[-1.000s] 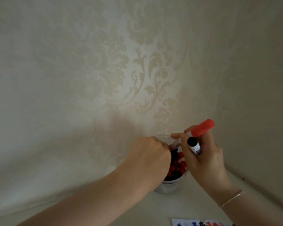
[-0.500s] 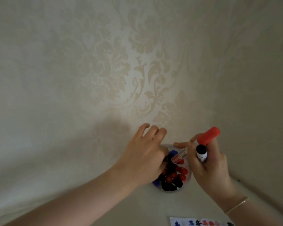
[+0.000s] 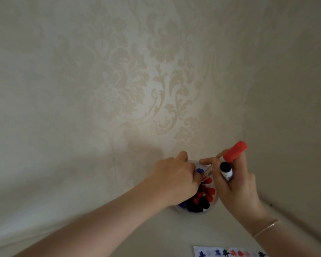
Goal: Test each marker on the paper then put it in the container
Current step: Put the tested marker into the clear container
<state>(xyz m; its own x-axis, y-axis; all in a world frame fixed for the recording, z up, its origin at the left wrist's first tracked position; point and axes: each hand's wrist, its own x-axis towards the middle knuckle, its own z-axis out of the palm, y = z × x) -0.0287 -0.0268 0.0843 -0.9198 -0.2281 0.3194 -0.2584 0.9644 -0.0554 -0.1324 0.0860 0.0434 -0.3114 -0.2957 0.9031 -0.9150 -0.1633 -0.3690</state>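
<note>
Since a moment ago my left hand (image 3: pixel 176 179) has curled, fingers pinching a red marker (image 3: pixel 262 174) over the container (image 3: pixel 196 212). My right hand (image 3: pixel 235 184) grips two capped markers (image 3: pixel 227 170); paper (image 3: pixel 230 254) lies near.

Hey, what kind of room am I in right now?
Probably a home room, at a pale tabletop pushed against a wall. Clues: damask-patterned wallpaper, a clear container of markers, and test paper with ink marks.
</note>
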